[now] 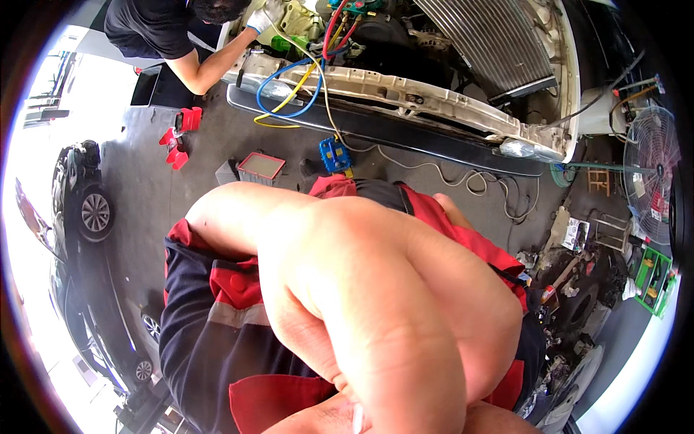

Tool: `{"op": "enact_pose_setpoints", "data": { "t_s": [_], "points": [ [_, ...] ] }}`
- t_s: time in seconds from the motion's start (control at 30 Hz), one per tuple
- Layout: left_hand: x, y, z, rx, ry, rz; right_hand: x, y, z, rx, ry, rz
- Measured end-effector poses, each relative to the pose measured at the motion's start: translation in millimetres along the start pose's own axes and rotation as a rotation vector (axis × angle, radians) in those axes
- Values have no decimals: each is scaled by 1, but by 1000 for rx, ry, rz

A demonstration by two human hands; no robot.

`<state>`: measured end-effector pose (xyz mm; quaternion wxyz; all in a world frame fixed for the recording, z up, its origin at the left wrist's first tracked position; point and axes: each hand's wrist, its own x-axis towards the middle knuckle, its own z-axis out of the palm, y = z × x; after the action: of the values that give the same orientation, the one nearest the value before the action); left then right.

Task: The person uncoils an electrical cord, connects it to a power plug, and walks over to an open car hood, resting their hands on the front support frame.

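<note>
Very close to the camera, my left hand (pixel 383 289) fills the middle of the view, its bare forearm coming in from a rolled red and navy sleeve (pixel 224 282) on the left. Its fingers curl down toward the lower edge, and the thumb presses in beside them. At those fingertips shows the end of a thin white stick-like thing (pixel 358 417); most of it is hidden. Behind the left hand, a small patch of my right arm (pixel 452 211) shows beside red cloth. The fingers of my right hand are hidden.
Ahead stands a car front with its bumper (pixel 390 134) and exposed engine bay; blue (pixel 295 116), yellow and red hoses run there. A co-worker (pixel 163 32) in white gloves leans over it. A blue device (pixel 334 154) sits on the floor. A fan (pixel 654 173) stands right.
</note>
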<state>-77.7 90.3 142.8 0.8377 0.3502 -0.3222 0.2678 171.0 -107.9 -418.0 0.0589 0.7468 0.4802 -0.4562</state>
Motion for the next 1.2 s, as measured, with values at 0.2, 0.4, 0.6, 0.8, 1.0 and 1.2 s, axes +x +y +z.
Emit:
{"op": "enact_pose_setpoints", "data": {
  "t_s": [0.2, 0.4, 0.6, 0.8, 1.0, 1.2],
  "points": [
    [-4, 11, -11, -12, -5, 18, 10, 7, 4, -115, 2, -86],
    [-3, 22, -28, -21, -56, 20, 22, 10, 22, -156, -19, -103],
    [-19, 71, -74, 102, -143, -13, -3, -44, -7, 200, 88, 245],
    [-59, 108, -183, 828, -294, -424, -15, -106, -22, 193, -42, 213],
    [-210, 138, -323, 1406, 81, -1195, -18, -161, -50, 178, -114, 251],
    [-414, 186, -384, 1432, 42, -1661, -12, -199, -70, 196, 68, 199]
  ]
}}
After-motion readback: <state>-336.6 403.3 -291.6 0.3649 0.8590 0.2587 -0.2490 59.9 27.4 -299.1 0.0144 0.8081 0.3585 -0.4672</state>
